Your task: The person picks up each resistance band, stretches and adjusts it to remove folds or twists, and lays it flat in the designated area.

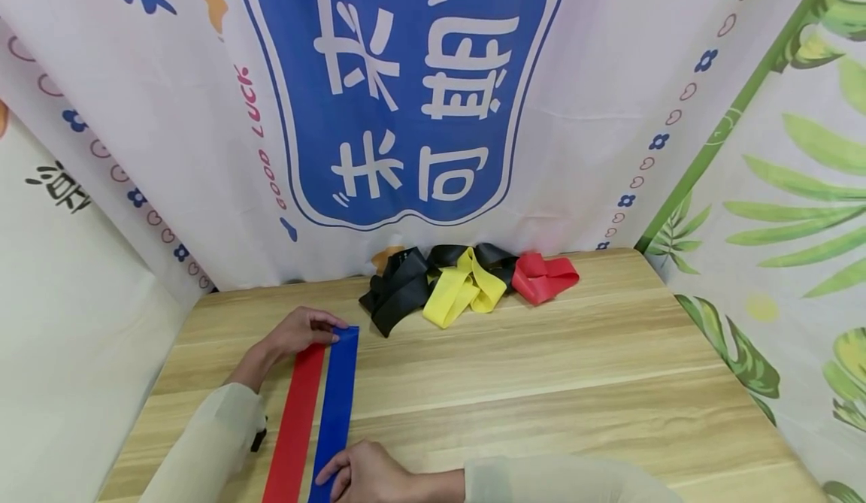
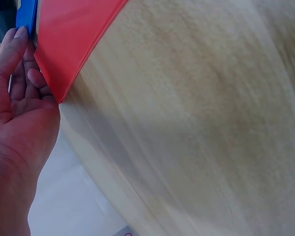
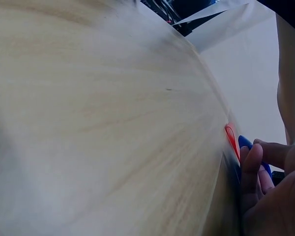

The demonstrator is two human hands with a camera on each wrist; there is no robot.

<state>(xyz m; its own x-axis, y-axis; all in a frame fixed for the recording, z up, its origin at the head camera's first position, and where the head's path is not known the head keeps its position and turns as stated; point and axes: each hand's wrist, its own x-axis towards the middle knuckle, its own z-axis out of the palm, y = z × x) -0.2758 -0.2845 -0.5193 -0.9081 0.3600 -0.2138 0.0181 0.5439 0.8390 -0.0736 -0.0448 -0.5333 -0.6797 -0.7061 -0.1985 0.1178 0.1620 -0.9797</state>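
Pinching blue band [image 1: 341,394] at far end with left hand [image 1: 304,330], and nipping nearer stretch with right hand [image 1: 368,474], thumb against fingers! Running straight along table [image 1: 541,375], just beside red band [image 1: 294,424]. Best, at a guess, to draw lightly and evenly between both pinches, no twist, long edges parallel, without nudging red corner close by left hand. Smooth, narrow, faintly glossy; probably thin and pliable, likely to curl if slack. Further back, in loose folds: black bundle [image 1: 399,292], yellow bundle [image 1: 452,294], red bundle [image 1: 541,277], all on pale, streaky wood grain.
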